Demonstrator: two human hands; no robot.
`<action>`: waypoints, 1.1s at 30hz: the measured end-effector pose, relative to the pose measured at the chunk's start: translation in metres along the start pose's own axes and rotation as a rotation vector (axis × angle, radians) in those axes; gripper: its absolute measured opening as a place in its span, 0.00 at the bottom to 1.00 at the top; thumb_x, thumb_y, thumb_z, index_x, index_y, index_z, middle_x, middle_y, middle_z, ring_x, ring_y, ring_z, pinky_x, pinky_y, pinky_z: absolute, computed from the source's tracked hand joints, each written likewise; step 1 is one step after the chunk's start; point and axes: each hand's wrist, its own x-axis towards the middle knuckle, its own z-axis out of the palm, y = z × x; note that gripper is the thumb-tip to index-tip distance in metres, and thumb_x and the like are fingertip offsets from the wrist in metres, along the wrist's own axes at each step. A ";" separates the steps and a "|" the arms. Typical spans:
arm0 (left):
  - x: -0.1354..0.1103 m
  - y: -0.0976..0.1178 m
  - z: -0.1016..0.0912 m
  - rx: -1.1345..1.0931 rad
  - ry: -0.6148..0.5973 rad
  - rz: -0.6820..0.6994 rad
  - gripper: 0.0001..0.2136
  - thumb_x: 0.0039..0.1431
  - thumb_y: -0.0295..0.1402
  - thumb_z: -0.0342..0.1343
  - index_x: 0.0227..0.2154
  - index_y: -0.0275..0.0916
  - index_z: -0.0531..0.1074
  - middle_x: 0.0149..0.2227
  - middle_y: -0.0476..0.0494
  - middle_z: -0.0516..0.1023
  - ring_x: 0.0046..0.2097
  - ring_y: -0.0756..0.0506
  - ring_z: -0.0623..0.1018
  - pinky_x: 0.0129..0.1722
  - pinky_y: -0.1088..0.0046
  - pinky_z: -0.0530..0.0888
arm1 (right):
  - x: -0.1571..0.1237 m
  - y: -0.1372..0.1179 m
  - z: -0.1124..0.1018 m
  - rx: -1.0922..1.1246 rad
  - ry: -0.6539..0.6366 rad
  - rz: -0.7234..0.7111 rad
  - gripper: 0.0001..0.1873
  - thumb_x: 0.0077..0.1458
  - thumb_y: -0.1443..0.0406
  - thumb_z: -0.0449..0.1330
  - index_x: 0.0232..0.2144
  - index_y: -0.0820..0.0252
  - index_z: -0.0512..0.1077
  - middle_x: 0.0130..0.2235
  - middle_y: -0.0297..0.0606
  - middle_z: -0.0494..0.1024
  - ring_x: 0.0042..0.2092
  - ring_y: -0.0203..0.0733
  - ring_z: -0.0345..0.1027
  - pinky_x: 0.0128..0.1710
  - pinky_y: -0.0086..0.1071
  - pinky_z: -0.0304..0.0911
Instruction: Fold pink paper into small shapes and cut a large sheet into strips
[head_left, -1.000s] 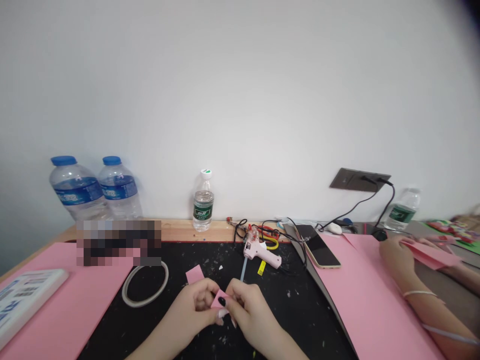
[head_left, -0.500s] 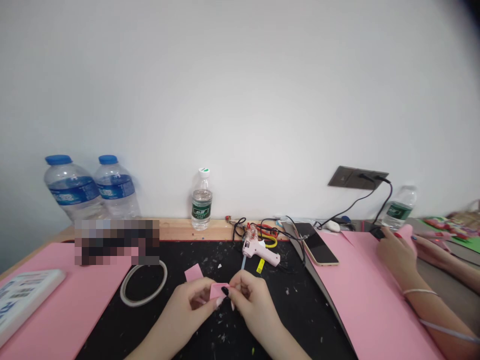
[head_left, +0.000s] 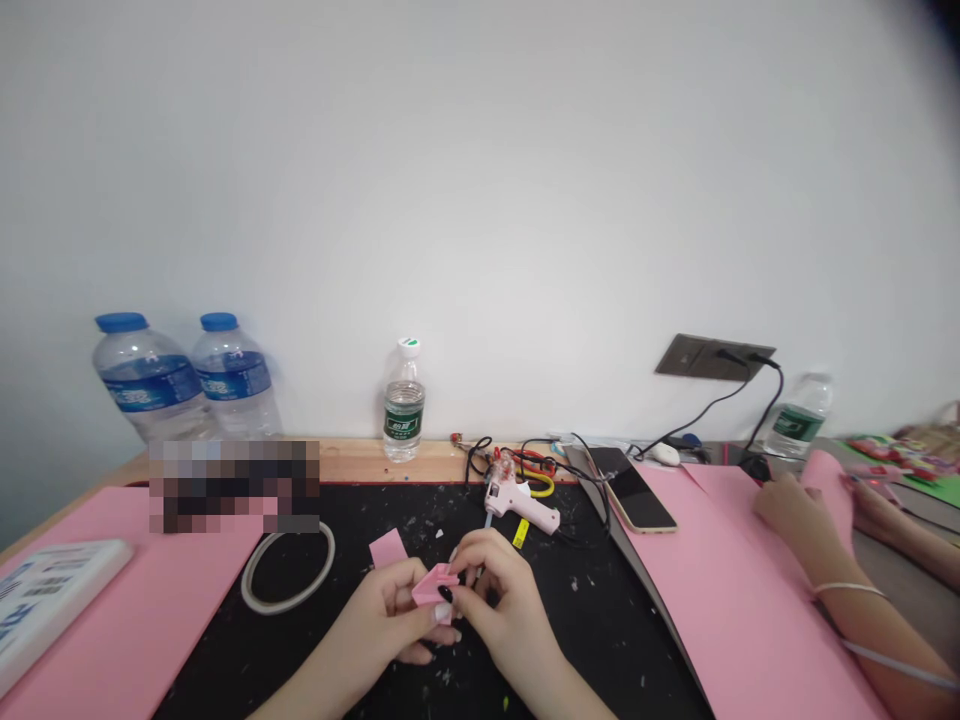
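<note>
A small folded piece of pink paper [head_left: 429, 588] is pinched between both my hands above the black mat [head_left: 360, 660]. My left hand [head_left: 382, 620] grips its left and lower side, thumb on the near face. On the right side, my right hand [head_left: 499, 595] presses thumb and fingers on the paper, and a fold shows between them. Just behind my left hand a flat pink paper strip [head_left: 388, 546] lies on the mat. Beyond my right hand rests a pale pink glue gun [head_left: 521, 502], a glue stick at its end partly hidden by my fingers.
A white ring [head_left: 251, 590] lies at left, near a white box [head_left: 56, 600] on pink sheets. Bottles [head_left: 405, 410] stand along the wall. A phone [head_left: 631, 490], cables and a pink sheet [head_left: 697, 580] are at right, where a co-worker's hands [head_left: 802, 515] handle pink paper.
The pink paper in my hands has turned and now shows an angled fold. My right fingers have shifted up slightly. The co-worker's pink paper has lifted into a curl.
</note>
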 end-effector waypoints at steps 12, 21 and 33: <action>-0.001 -0.006 0.000 0.117 -0.089 0.171 0.10 0.51 0.37 0.56 0.29 0.34 0.72 0.23 0.47 0.78 0.28 0.47 0.78 0.25 0.78 0.71 | -0.001 0.006 0.003 0.259 0.011 0.133 0.04 0.46 0.70 0.61 0.22 0.62 0.73 0.36 0.40 0.73 0.36 0.41 0.68 0.32 0.30 0.62; -0.003 -0.005 0.002 0.030 -0.074 0.055 0.16 0.52 0.45 0.51 0.32 0.35 0.70 0.31 0.40 0.80 0.35 0.42 0.80 0.32 0.72 0.74 | -0.004 0.005 0.005 -0.066 0.090 -0.006 0.07 0.46 0.75 0.57 0.20 0.62 0.69 0.38 0.39 0.73 0.27 0.33 0.64 0.24 0.26 0.58; 0.000 -0.004 -0.002 -0.106 -0.020 0.037 0.18 0.51 0.47 0.52 0.31 0.36 0.71 0.32 0.42 0.80 0.35 0.43 0.80 0.29 0.75 0.73 | -0.007 -0.008 -0.002 -0.328 -0.075 -0.241 0.15 0.53 0.72 0.52 0.40 0.54 0.73 0.52 0.41 0.68 0.44 0.43 0.64 0.45 0.38 0.61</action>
